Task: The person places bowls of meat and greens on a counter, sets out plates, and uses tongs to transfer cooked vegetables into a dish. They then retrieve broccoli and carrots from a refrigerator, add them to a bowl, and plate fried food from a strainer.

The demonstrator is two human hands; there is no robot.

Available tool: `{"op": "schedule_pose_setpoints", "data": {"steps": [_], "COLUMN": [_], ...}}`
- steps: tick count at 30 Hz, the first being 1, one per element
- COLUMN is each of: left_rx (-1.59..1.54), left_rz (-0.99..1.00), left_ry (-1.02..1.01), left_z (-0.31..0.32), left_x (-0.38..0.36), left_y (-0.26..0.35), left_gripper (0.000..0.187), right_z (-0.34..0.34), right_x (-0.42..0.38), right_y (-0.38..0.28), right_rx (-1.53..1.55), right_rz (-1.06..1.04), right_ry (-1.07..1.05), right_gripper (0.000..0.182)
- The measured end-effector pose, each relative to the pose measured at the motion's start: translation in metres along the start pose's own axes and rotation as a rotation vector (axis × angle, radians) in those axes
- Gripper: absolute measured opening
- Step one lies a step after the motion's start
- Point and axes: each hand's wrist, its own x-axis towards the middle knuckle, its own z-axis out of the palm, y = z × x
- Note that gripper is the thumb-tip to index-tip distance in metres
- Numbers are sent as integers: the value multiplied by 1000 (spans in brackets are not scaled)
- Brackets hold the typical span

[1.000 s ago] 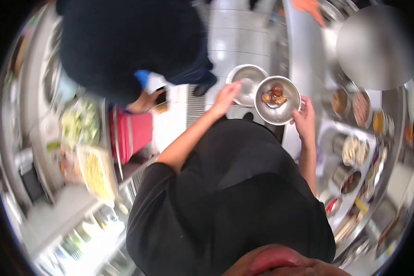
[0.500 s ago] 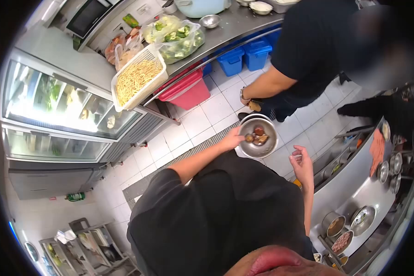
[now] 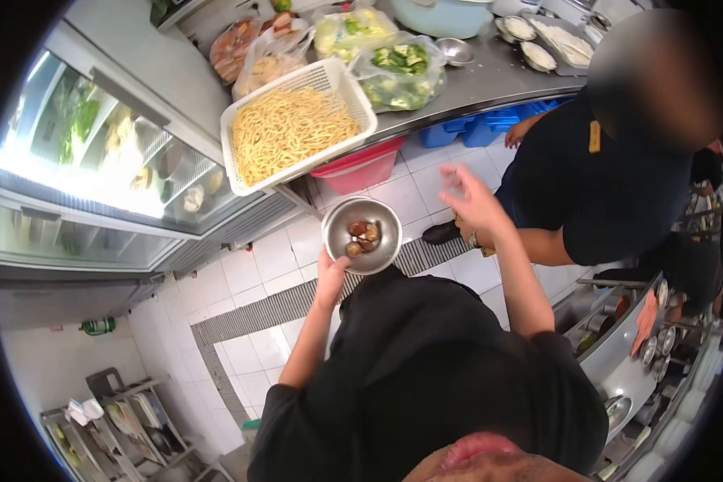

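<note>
I see the left hand (image 3: 329, 277) just left of the frame's centre, gripping the lower rim of a round steel bowl (image 3: 362, 235) from underneath, thumb over the edge, fingers closed on the metal. The bowl sits a little above centre, held level in the air over the white tiled floor (image 3: 253, 269), and a few brown and reddish food pieces (image 3: 362, 236) lie together at its bottom. The right hand (image 3: 472, 197) is raised right of centre, well clear of the bowl, fingers spread wide and holding nothing; it looks slightly blurred. Above the bowl, in the upper middle of the frame, a white plastic basket (image 3: 297, 128) full of pale yellow noodles rests at the edge of a steel counter (image 3: 490, 80), its corner jutting out over the floor. Just beside the basket, to its right, lies a clear bag of broccoli (image 3: 402, 72), with more bagged vegetables (image 3: 349, 28) behind it at the top edge. A red bin (image 3: 361, 169) and blue bins (image 3: 482, 124) stand beneath the counter. At the left of the frame a lit glass-fronted fridge (image 3: 96, 177) runs along the wall. On the right a co-worker in a dark shirt (image 3: 602, 185) stands close to my raised hand, one forearm across the front of their body
</note>
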Motion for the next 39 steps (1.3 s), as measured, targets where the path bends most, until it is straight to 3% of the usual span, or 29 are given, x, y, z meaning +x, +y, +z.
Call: {"op": "schedule_pose_setpoints", "data": {"steps": [6, 9, 11, 12, 14, 15, 18, 20, 22, 23, 24, 27, 30, 32, 34, 35, 38, 39], "left_rx": [-125, -145, -235, -227, 240, 0, -57, -163, -131, -117, -104, -64, 37, 78, 406, 281, 266, 146], "left_rz": [49, 66, 86, 85, 138, 147, 42, 29, 0, -16, -30, -60, -97, -128, -176, -141, -188, -180], "left_ry": [279, 265, 361, 374, 405, 436, 520, 496, 475, 441, 406, 314, 219, 228, 175, 72, 42, -50], "left_z": [-51, -63, -60, -67, -74, -69, -58, -51, -47, -43, -37, -13, -8, 4, 17, 14, 30, 13], "left_x": [-2, -1, 2, 4, 12, 18, 37, 58, 78, 91, 105, 148, 193, 215, 231, 244, 263, 281], "left_y": [42, 57, 69, 66, 65, 69, 95, 103, 113, 117, 122, 138, 137, 146, 165, 163, 181, 159], "left_gripper": [46, 48, 45, 45, 41, 31, 31, 36, 41, 45, 50, 50, 47, 42, 36, 33, 35, 39], "right_z": [-10, -18, -21, -19, -14, -7, 30, 18, -2, -10, -7, 26, 53, 47, 27, 24, 39, 50], "right_x": [171, 260, 318, 339, 376, 393, 412, 416, 422, 429, 434, 424, 414, 412, 411, 413, 411, 412], "right_y": [10, 28, 55, 66, 90, 105, 136, 121, 110, 116, 123, 133, 116, 128, 123, 133, 122, 131], "right_rx": [-39, -116, -515, -503, -664, -617, -699, -630, -393, -77, -73, -616, -763, -724, -555, -473, -528, -567], "right_rz": [-149, -127, -118, -118, -124, -63, 46, 88, 140, 234, 245, 110, 202, 150, 90, 40, 93, 52], "right_ry": [81, 146, 116, 108, -142, -306, -326, -348, -564, -654, -666, -380, -230, -150, -269, -255, -173, -78], "right_gripper": [44, 49, 59, 59, 75, 92, 104, 109, 104, 101, 101, 94, 106, 96, 85, 79, 74, 70]}}
